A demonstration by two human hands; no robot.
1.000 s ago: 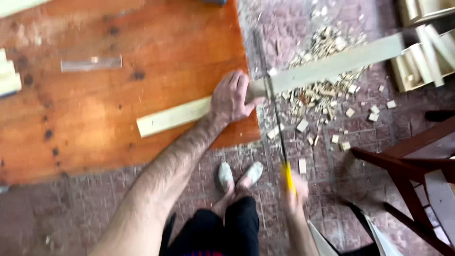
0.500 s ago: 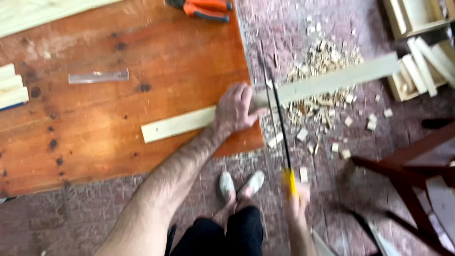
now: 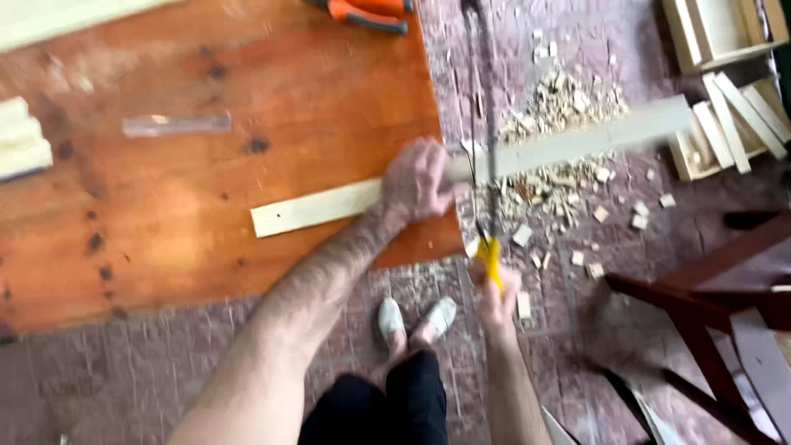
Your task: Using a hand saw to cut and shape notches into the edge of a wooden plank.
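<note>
Looking down past our own dark trousers and pale shoes [image 3: 416, 317], we grip the yellow handle of a handsaw [image 3: 486, 194] in our right hand [image 3: 494, 297], fingers closed around it, the blade running away from us across a long pale wooden strip [image 3: 577, 140]. Just left of the blade, our left hand [image 3: 416, 181] presses down on the strip, palm flat and fingers wrapped over its edge, pinning it to the corner of a reddish wooden table [image 3: 206, 247]. The strip's free end overhangs the floor to the right of the saw. Beyond our right hand, offcuts and shavings [image 3: 568, 103] litter the patterned floor. Farther out, orange-handled pliers [image 3: 362, 12] lie on the table's far edge, and wooden boxes [image 3: 725, 91] sit at far right.
</note>
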